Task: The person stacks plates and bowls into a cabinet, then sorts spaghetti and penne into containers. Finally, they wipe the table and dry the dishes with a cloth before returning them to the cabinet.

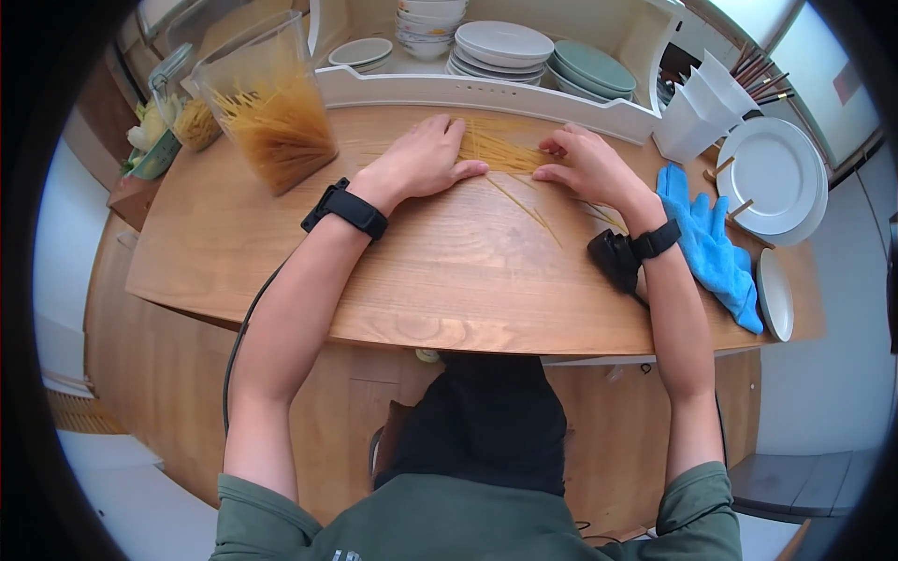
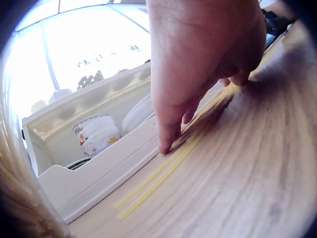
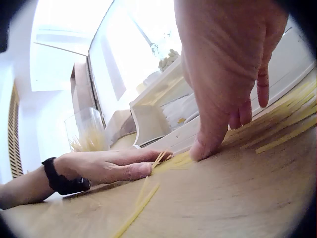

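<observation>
Loose dry spaghetti [image 1: 505,147] lies spread across the wooden table between both hands. My left hand [image 1: 426,161] rests over the bundle's left end, its fingers extended and its thumb pointing towards the right hand; fingertips reach the tabletop in the left wrist view. Over the right end arches my right hand [image 1: 591,166], with the thumb [image 3: 200,148] on the near side of the strands and the bent fingers on the far side, touching down at the table. A few stray strands [image 1: 524,208] stick out towards the table's front. Under the palms, part of the spaghetti is hidden.
A clear container of spaghetti [image 1: 271,117] stands at the left, beside a glass jar [image 1: 195,122]. Behind is a white rack [image 1: 486,93] with bowls [image 1: 428,28] and plates [image 1: 505,42]. At right lie a blue glove [image 1: 706,243], white plates [image 1: 774,173] and a small dish [image 1: 774,294].
</observation>
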